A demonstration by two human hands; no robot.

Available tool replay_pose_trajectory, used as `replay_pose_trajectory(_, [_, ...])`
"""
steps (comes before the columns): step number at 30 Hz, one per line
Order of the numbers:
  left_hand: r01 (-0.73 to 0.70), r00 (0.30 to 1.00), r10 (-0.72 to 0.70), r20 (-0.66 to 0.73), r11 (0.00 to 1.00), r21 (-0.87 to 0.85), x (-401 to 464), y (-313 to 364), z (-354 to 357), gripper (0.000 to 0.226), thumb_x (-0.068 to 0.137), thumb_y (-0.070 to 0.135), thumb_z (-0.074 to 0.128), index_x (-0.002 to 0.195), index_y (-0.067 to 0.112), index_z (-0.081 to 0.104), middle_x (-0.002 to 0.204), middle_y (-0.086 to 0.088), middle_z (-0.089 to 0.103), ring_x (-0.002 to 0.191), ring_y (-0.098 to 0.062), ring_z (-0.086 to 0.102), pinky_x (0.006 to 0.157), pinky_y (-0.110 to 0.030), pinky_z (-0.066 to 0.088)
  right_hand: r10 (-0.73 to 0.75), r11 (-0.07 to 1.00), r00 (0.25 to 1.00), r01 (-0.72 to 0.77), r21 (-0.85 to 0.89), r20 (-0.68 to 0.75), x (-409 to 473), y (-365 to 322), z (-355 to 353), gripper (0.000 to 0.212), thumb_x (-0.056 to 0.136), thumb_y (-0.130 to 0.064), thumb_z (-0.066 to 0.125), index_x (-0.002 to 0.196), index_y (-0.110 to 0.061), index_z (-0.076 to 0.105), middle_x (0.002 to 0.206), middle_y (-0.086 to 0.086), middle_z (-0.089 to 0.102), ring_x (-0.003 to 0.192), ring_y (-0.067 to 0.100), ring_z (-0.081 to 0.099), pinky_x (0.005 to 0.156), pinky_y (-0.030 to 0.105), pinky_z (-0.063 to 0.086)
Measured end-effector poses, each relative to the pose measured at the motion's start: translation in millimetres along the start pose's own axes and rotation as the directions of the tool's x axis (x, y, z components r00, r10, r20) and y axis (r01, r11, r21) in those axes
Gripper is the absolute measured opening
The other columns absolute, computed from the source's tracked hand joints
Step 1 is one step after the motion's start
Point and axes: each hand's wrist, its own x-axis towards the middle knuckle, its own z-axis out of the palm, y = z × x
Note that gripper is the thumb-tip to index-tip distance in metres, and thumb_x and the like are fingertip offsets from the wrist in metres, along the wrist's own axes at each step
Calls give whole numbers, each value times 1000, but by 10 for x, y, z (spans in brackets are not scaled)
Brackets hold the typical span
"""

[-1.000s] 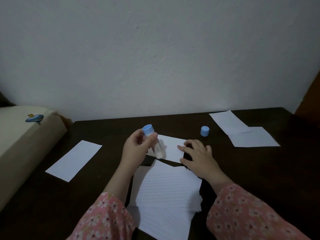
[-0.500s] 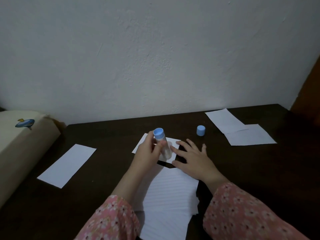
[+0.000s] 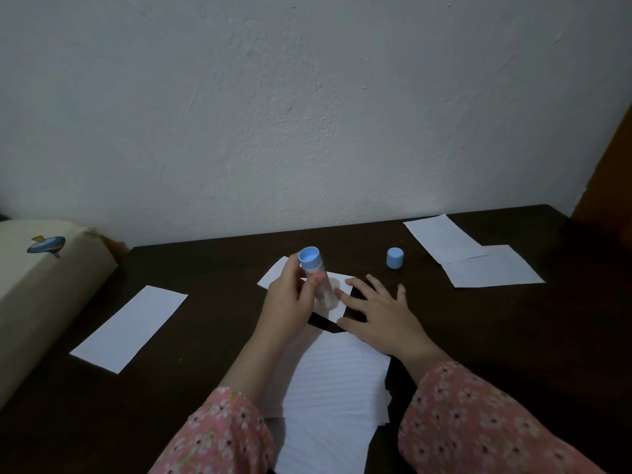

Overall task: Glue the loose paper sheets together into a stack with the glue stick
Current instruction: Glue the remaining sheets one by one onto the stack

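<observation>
Dark wooden table (image 3: 496, 336) against white textured wall (image 3: 307, 114), scattered paper sheets (image 3: 131, 328)

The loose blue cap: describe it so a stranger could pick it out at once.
On the dark table, look toward the back edge near the wall, just left of the two overlapping paper sheets at the right. The blue cap stands there alone on bare wood beyond the right hand. Unlike the glue stick, no hand holds it.
</observation>
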Motion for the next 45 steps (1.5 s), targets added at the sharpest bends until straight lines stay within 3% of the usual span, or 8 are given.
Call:
replay_pose_trajectory(5, [-22, 999, 22, 31, 1000, -4, -32, 1, 29, 21, 97, 31, 50, 118, 29, 49, 96, 12, 61, 85, -1, 60, 73, -22, 52, 2, 1000, 1000, -2, 3, -5, -2, 4, 7, 57, 94, -59, 38, 147, -47, 23, 159, -18, 3, 147, 14, -9, 112, 62, -8])
replay_pose_trajectory(10, [-3, 997, 6, 74, 999, -36, -107, 1, 84, 19, 97, 29, 51, 115, 34, 48, 93, 14, 62, 85, 8, 58, 65, -7, 43, 0, 1000, 1000, 0, -9, 5, -5, -6, -2, 58, 94, -60, 36, 148, -47, 19, 159, -18, 2, 148, 15, -9, 112, 62, -7])
replay_pose_trajectory(18, [-8, 996, 9, 85, 1000, -12, -88, -19, 79, 27, 98, 25, 49, 122, 37, 44, 98, 20, 59, 92, 13, 54, 70, -3, 40, 30, 999, 999, -30, 13, 11, 13, -19, -12, 57, 93, -61, 37, 147, -52, 18, 160, -19, 2, 147, 13, -10, 112, 61, -9])
replay_pose_trajectory(21, [-11, 997, 10, 80, 1000, 19, -71, -46, 87, 26, 98, 27, 49, 123, 35, 45, 98, 19, 60, 93, 6, 56, 69, -5, 40, 34, 999, 999, -34, -2, 6, 20, -23, -11, 58, 93, -61, 38, 147, -52, 18, 160, -19, 2, 148, 13, -10, 112, 61, -9])
replay_pose_trajectory(26, [8, 996, -14, 83, 997, 71, -40, -50, 29, 30, 99, 27, 47, 128, 34, 44, 98, 21, 56, 92, 9, 53, 68, -7, 40, 49, 999, 998, -49, -7, 31, 25, -34, -25, 59, 93, -59, 41, 147, -51, 18, 160, -17, 0, 148, 14, -10, 112, 61, -9])
replay_pose_trajectory(31, [57, 995, -63, 73, 995, 78, -15, -106, -84, 34, 98, 28, 48, 132, 30, 43, 104, 16, 55, 95, 3, 52, 76, -16, 43, 56, 998, 998, -56, -17, 37, 35, -38, -21, 59, 93, -59, 40, 147, -51, 18, 160, -18, 0, 148, 13, -10, 112, 61, -9])
replay_pose_trajectory(39, [100, 993, -103, 57, 993, 57, 25, -160, -168, 34, 98, 28, 48, 131, 32, 42, 106, 17, 55, 98, 0, 52, 72, -15, 40, 57, 998, 998, -57, 2, 23, 29, -26, -14, 59, 93, -59, 40, 146, -52, 19, 160, -18, 1, 148, 12, -10, 112, 61, -9])
replay_pose_trajectory(45, [108, 994, -109, 4, 988, 110, 61, -193, -235, 39, 98, 28, 49, 136, 30, 40, 110, 14, 54, 105, -5, 51, 87, -28, 47, 52, 998, 999, -52, 23, 13, 17, -24, -12, 58, 92, -60, 41, 146, -52, 21, 159, -20, 3, 147, 11, -9, 112, 60, -10])
